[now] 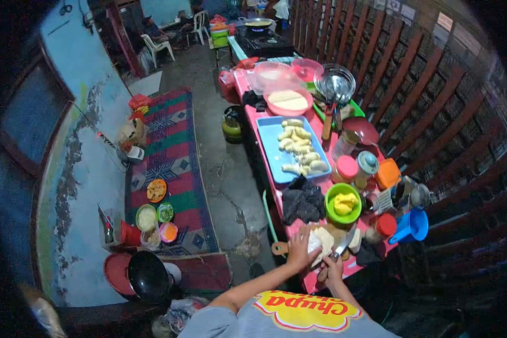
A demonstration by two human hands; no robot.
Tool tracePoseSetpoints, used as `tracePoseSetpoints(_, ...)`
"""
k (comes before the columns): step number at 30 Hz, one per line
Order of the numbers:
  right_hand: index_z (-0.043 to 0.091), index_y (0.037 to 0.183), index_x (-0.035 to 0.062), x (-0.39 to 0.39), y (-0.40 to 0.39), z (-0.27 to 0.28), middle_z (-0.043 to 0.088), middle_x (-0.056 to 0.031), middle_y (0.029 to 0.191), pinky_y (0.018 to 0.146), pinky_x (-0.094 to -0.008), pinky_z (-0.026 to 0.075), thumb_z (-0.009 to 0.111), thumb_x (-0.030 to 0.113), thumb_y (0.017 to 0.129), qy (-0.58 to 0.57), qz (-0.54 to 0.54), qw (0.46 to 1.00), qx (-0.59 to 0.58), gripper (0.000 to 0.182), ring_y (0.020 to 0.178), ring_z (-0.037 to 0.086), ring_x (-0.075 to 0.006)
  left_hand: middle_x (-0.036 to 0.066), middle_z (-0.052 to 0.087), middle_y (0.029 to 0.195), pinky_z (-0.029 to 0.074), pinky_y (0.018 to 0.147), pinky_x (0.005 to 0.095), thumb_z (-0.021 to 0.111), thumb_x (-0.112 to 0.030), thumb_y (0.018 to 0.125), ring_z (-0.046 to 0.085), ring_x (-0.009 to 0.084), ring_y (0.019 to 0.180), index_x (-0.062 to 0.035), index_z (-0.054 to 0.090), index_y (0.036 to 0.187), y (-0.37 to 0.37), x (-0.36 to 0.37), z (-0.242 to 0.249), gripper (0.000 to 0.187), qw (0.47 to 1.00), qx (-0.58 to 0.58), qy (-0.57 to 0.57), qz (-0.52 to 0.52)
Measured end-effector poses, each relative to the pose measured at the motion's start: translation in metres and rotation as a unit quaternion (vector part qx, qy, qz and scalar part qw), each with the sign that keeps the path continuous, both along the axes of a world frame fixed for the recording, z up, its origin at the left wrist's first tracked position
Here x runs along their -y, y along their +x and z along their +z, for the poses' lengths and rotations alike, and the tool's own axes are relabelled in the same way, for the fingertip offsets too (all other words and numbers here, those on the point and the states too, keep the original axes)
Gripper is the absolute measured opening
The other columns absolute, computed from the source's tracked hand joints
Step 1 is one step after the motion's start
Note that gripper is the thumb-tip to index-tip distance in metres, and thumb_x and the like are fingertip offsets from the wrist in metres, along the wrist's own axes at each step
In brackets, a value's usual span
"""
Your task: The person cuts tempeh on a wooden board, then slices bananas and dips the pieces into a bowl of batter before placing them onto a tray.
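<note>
My right hand is closed around the handle of a knife, whose blade points away from me. Beside it, my left hand grips the edge of a pale, layered block of food; its exact kind I cannot make out. The block lies over a wooden board, partly hidden by it. A smaller pale piece lies right of the blade. Just beyond the board stands a green bowl with something yellow in it. A dark crumpled cloth lies beyond my left hand.
A blue tray of peeled bananas sits further along the pink table. Jars, an orange container and a blue jug crowd the right side, by a slatted fence. A gas cylinder stands left of the table.
</note>
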State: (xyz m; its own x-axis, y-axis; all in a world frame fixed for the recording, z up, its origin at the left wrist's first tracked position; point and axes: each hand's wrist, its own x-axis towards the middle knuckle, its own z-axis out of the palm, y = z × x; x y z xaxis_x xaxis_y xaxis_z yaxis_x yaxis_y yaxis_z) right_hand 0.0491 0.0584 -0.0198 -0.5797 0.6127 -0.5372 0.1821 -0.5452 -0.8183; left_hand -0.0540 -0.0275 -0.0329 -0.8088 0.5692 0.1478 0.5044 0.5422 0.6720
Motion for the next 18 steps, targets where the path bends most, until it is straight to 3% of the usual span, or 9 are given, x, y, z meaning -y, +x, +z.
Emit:
tracePoseSetpoints(2, 0.039, 0.112, 0.0098, -0.002, -0.004, -0.002, 0.046, -0.0014, 0.067, 0.04, -0.0264, 0.041, 0.052, 0.002, 0.071, -0.05, -0.041, 0.998, -0.014, 0.044, 0.047, 0.045, -0.0115, 0.02, 0.037, 0.116, 0.031, 0.084, 0.0433, 0.061, -0.04, 0.066, 0.037, 0.0353, 0.105, -0.0033, 0.02, 0.127, 0.0, -0.003, -0.004, 0.082, 0.999, 0.023, 0.03, 0.006)
tracePoseSetpoints(5, 0.043, 0.096, 0.0137, -0.008, -0.008, 0.004, 0.046, 0.0, 0.064, 0.039, -0.0266, 0.04, 0.052, 0.004, 0.071, -0.099, -0.036, 0.994, 0.015, 0.029, 0.046, 0.045, -0.0115, 0.016, 0.03, 0.123, 0.034, 0.078, 0.0477, 0.06, -0.04, 0.066, 0.037, 0.0346, 0.107, -0.0079, 0.021, 0.126, -0.006, -0.001, -0.001, 0.079, 0.997, 0.062, 0.048, -0.023)
tracePoseSetpoints(8, 0.048, 0.081, 0.0079, -0.016, -0.008, -0.011, 0.046, -0.0008, 0.058, 0.038, -0.0266, 0.04, 0.054, 0.01, 0.07, -0.099, -0.012, 0.994, 0.045, 0.012, 0.044, 0.045, -0.0118, 0.016, 0.03, 0.122, 0.035, 0.081, 0.0468, 0.061, -0.04, 0.066, 0.036, 0.035, 0.109, -0.0083, 0.024, 0.124, -0.01, 0.0, 0.006, 0.076, 0.994, 0.105, 0.03, -0.03)
tracePoseSetpoints(11, 0.049, 0.074, 0.0058, -0.011, -0.015, 0.011, 0.048, -0.0016, 0.058, 0.038, -0.0266, 0.04, 0.055, 0.013, 0.07, -0.058, 0.035, 0.996, 0.064, 0.01, 0.044, 0.046, -0.012, 0.017, 0.036, 0.117, 0.034, 0.085, 0.044, 0.061, -0.037, 0.067, 0.038, 0.0343, 0.106, -0.0045, 0.029, 0.12, -0.015, -0.001, 0.019, 0.07, 0.985, 0.167, 0.024, -0.041)
tracePoseSetpoints(14, 0.05, 0.075, 0.0051, -0.013, -0.013, 0.005, 0.05, -0.0025, 0.06, 0.038, -0.0261, 0.04, 0.055, 0.013, 0.07, -0.027, 0.029, 0.997, 0.069, 0.01, 0.045, 0.046, -0.0118, 0.017, 0.032, 0.12, 0.032, 0.088, 0.0426, 0.063, -0.039, 0.065, 0.032, 0.033, 0.112, -0.0072, 0.027, 0.122, -0.015, -0.005, 0.003, 0.075, 0.983, 0.148, 0.092, -0.054)
tracePoseSetpoints(18, 0.052, 0.077, 0.0066, -0.008, -0.013, 0.01, 0.051, -0.0007, 0.061, 0.039, -0.0246, 0.04, 0.056, 0.018, 0.073, -0.076, 0.014, 0.996, 0.053, 0.012, 0.045, 0.047, -0.0108, 0.016, 0.029, 0.123, 0.028, 0.093, 0.0398, 0.063, -0.038, 0.065, 0.028, 0.0309, 0.116, -0.0074, 0.028, 0.123, -0.014, -0.005, 0.019, 0.074, 0.982, 0.183, 0.025, -0.026)
